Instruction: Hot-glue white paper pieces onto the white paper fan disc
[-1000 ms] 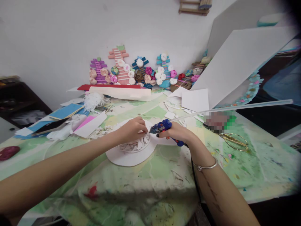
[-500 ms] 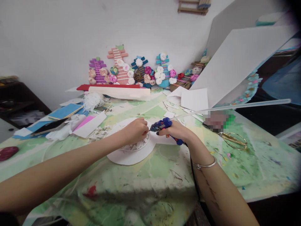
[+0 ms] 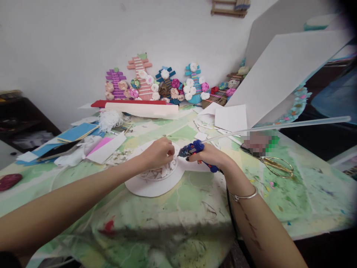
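My right hand [image 3: 213,156] is wrapped round a blue glue gun [image 3: 192,149] whose nozzle points left at the far edge of a white paper flower [image 3: 160,172]. A long clear glue stick [image 3: 279,127] runs out of the gun's back toward the right. My left hand [image 3: 159,152] rests on top of the flower with fingers curled, pinching at a white petal by the nozzle. The flower sits on a round white paper disc [image 3: 152,186] on the paint-stained table [image 3: 195,201].
Gold scissors [image 3: 275,165] lie right of my right hand. White sheets [image 3: 231,118] and a large white board [image 3: 279,70] stand at the back right. Colourful stick-and-flower crafts [image 3: 156,83] line the wall. Blue and pink paper [image 3: 80,132] and a dark phone [image 3: 57,150] lie at left.
My left hand has shifted slightly on the flower's top edge and the gun's nozzle has stayed close against it. The flower and disc have turned a little.
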`<action>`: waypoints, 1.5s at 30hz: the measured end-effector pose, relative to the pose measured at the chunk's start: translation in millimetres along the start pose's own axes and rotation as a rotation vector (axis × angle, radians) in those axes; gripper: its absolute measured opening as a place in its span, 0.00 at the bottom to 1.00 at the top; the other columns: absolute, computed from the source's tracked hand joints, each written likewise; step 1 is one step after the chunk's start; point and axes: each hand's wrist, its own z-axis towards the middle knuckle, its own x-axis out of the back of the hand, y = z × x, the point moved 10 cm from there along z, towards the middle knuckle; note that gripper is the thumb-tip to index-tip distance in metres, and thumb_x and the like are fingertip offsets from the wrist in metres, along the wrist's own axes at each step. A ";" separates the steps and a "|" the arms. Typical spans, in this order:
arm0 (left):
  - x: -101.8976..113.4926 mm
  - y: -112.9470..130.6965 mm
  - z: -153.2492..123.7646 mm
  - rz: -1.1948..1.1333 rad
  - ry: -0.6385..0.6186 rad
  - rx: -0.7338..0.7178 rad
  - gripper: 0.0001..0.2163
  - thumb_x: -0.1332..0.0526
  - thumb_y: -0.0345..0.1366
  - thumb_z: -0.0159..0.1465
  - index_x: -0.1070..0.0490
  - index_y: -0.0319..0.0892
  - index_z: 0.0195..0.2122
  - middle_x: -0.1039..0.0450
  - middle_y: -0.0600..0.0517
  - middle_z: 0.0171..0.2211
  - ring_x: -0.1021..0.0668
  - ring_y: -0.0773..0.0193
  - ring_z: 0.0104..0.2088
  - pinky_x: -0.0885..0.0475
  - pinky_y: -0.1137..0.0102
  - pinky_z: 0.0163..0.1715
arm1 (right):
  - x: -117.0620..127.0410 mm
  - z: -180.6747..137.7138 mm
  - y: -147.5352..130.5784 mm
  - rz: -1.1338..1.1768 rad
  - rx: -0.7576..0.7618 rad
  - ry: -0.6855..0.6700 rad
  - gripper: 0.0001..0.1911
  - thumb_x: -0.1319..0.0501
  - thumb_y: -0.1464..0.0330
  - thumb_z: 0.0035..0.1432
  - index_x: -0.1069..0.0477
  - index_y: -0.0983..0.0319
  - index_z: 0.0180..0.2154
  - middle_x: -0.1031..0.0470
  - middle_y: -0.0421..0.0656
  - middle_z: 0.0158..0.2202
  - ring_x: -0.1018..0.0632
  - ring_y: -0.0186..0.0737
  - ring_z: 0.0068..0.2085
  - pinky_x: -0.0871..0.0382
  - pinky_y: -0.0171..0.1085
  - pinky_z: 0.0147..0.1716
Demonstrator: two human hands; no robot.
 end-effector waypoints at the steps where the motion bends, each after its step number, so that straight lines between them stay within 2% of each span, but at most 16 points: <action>1: 0.5 -1.7 -0.7 -0.005 0.004 0.009 0.06 0.43 0.27 0.52 0.26 0.40 0.23 0.27 0.49 0.24 0.29 0.61 0.32 0.34 0.69 0.33 | -0.2 -0.4 -0.7 0.001 0.004 -0.004 0.11 0.38 0.61 0.40 0.30 0.63 0.24 0.29 0.41 0.22 0.30 0.34 0.23 0.41 0.31 0.17; 15: -3.0 -4.5 -2.3 -0.015 0.012 -0.014 0.07 0.43 0.27 0.52 0.26 0.40 0.23 0.27 0.49 0.24 0.29 0.61 0.32 0.34 0.70 0.34 | -8.1 -5.3 -6.1 0.026 0.024 -0.089 0.10 0.37 0.63 0.40 0.30 0.63 0.22 0.30 0.41 0.21 0.32 0.33 0.22 0.41 0.31 0.17; 21: -1.3 -6.1 -3.1 -0.031 -0.008 0.017 0.07 0.42 0.27 0.52 0.25 0.40 0.23 0.27 0.50 0.24 0.29 0.62 0.32 0.34 0.70 0.33 | -11.0 -5.3 -9.2 0.014 0.030 -0.085 0.09 0.37 0.63 0.39 0.31 0.63 0.21 0.31 0.40 0.21 0.32 0.33 0.22 0.41 0.31 0.18; 28: 1.0 -0.5 -4.6 -0.052 0.011 -0.019 0.06 0.41 0.27 0.52 0.25 0.40 0.24 0.27 0.50 0.25 0.28 0.62 0.32 0.35 0.71 0.34 | -8.7 -4.3 -8.0 0.034 0.067 -0.095 0.10 0.38 0.62 0.41 0.30 0.63 0.23 0.30 0.41 0.21 0.32 0.33 0.22 0.41 0.31 0.18; 37: -6.7 6.9 2.7 0.005 -0.078 -0.078 0.07 0.42 0.28 0.53 0.26 0.40 0.21 0.28 0.50 0.24 0.29 0.64 0.29 0.36 0.72 0.31 | -4.3 -6.0 -7.8 0.013 0.050 -0.088 0.10 0.38 0.62 0.40 0.30 0.63 0.23 0.30 0.40 0.22 0.32 0.33 0.23 0.41 0.30 0.19; 45: -5.1 0.4 6.2 -0.017 -0.093 0.018 0.07 0.42 0.27 0.50 0.24 0.41 0.22 0.26 0.51 0.23 0.28 0.65 0.28 0.36 0.73 0.31 | -10.0 -3.8 -8.8 0.026 0.056 -0.100 0.09 0.37 0.63 0.39 0.31 0.62 0.22 0.31 0.39 0.21 0.33 0.32 0.22 0.42 0.30 0.17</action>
